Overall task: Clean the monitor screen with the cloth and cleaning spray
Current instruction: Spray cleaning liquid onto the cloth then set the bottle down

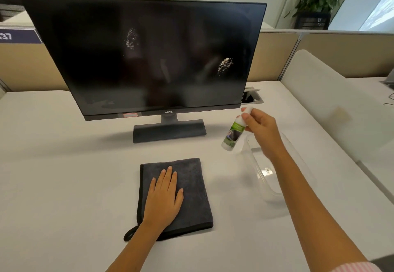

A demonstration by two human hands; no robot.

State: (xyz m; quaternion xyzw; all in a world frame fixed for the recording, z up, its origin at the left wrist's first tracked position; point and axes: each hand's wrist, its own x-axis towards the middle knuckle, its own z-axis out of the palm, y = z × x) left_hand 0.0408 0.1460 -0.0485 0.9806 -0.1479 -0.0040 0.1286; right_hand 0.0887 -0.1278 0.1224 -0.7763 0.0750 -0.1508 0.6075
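2 patches of fine spray droplets show on the wide black flat-panel monitor (147, 56), one just left of screen centre, one toward the right edge; the rest of the panel looks dark and dry. It stands on its grey bar-shaped stand at the back of the white desk (64, 165).

Nearer to us, the folded dark grey microfibre cloth (191, 186) lies flat on the desk, in front of the stand. Our left hand (163, 197) rests palm-down on it, fingers extended and close together, gripping nothing yet.

Our right hand (261, 125) holds the small white spray bottle with a green label (233, 132), fingers wrapped round its upper part, bottle tilted, over a clear plastic tray (298, 165).

Judgement: spraying appears done; wiping comes next. To do it well, we should gather the cloth into a flat pad, reach the 2 wet patches before they run, and wipe with light, overlapping strokes, without pushing the panel back.
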